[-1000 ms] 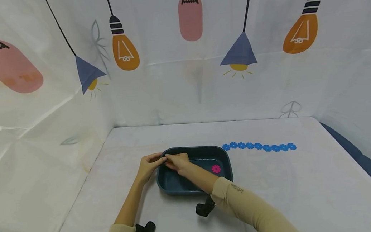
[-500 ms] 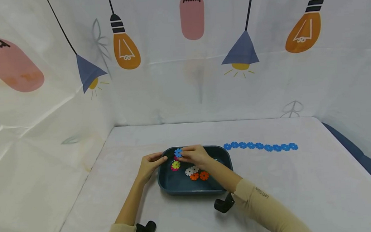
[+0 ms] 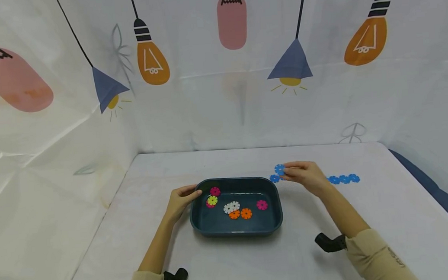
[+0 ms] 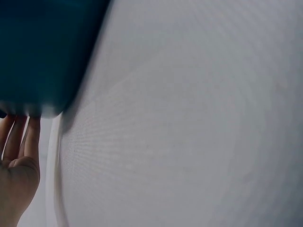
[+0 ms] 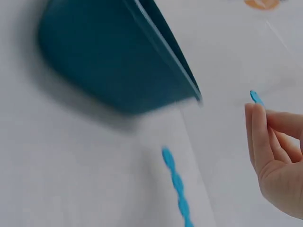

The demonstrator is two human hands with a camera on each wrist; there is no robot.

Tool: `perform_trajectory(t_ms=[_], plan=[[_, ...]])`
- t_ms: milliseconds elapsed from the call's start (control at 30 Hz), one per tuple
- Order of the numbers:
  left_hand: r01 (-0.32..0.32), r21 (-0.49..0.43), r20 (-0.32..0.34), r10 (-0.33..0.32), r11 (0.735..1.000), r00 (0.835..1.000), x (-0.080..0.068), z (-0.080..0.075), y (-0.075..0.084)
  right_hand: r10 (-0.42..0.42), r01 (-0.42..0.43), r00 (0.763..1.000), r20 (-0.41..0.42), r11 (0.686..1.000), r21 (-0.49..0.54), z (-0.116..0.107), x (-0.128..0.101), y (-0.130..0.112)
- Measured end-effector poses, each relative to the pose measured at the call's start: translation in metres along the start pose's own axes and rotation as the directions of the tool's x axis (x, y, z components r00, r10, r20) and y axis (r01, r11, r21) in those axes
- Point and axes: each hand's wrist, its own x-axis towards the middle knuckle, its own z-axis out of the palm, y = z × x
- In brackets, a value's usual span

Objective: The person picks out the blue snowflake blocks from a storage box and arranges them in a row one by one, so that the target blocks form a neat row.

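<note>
Disc (image 3: 279, 169) first: blue, flower-shaped, it sat pinched between the thumb and fingertips of your right hand (image 3: 303, 175), raised just above the near end of the blue chain (image 3: 342, 178) on the table (image 3: 389, 215). From the right wrist view only a sliver of the disc (image 5: 256, 97) showed past your curled fingers (image 5: 259, 132), so the pinch was shallow and most of the piece stayed free. I judged that a good hold for joining: the slots were left clear.

Just under the held disc lay the chain's first piece (image 3: 275, 178); your hand covered the middle of the chain, and the far end ran on beyond your knuckles. To seat the new piece well, I would have said you wanted one of its slots turned square to a slot of that first piece, then pushed straight along the line of the chain, not down onto it, or the chain would slide on the cloth.

Left of your grip stood the tray (image 3: 274, 193), holding pink, yellow, white and orange discs (image 3: 234, 207). Your left hand (image 3: 180, 201) was at its far left rim, thumb over the edge and fingers (image 4: 24, 135) under the lip, gripping it.
</note>
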Motion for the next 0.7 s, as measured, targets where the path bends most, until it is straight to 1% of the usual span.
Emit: perform_trajectory(t_ms=[100,233,300,367,400,467,533,567,633,700], plan=[[-0.002,-0.001,0.000,0.002,1.000,1.000,0.000,0.000,-0.001,0.035,-0.034,0.997,-0.068,0.999,0.026,-0.035,-0.011,-0.002],[0.029,-0.022,0.002,-0.029,0.999,1.000,-0.002,0.000,0.005,0.090,-0.074,0.986,-0.141,0.991,0.114,-0.081,-0.022,-0.002],[0.037,-0.024,0.010,-0.037,0.999,0.999,-0.005,0.001,0.012,0.094,-0.068,0.981,-0.172,0.986,0.149,-0.105,-0.025,0.004],[0.041,-0.025,0.016,-0.041,0.999,0.999,-0.008,0.002,0.018,0.095,-0.065,0.974,-0.204,0.987,0.147,-0.130,-0.028,0.014],[0.040,-0.022,0.019,-0.040,0.999,0.999,-0.010,0.002,0.022,0.109,-0.077,0.968,-0.227,0.986,0.146,-0.142,-0.028,0.020],[0.039,-0.013,0.024,-0.038,0.999,0.999,-0.012,0.003,0.026,0.152,-0.111,0.942,-0.298,0.982,0.150,-0.165,-0.031,0.032],[0.041,-0.012,0.026,-0.041,0.999,0.999,-0.013,0.003,0.028,0.192,-0.160,0.915,-0.354,0.980,0.116,-0.182,-0.035,0.040],[0.037,-0.010,0.027,-0.036,0.999,0.999,-0.013,0.003,0.028,0.213,-0.185,0.898,-0.384,0.977,0.110,-0.189,-0.037,0.043],[0.028,-0.010,0.031,-0.027,1.000,0.999,-0.012,0.003,0.024,0.252,-0.216,0.862,-0.440,0.967,0.131,-0.197,-0.042,0.046],[0.025,-0.015,0.028,-0.025,1.000,0.999,-0.009,0.002,0.018,0.271,-0.231,0.844,-0.462,0.962,0.143,-0.202,-0.046,0.045]])
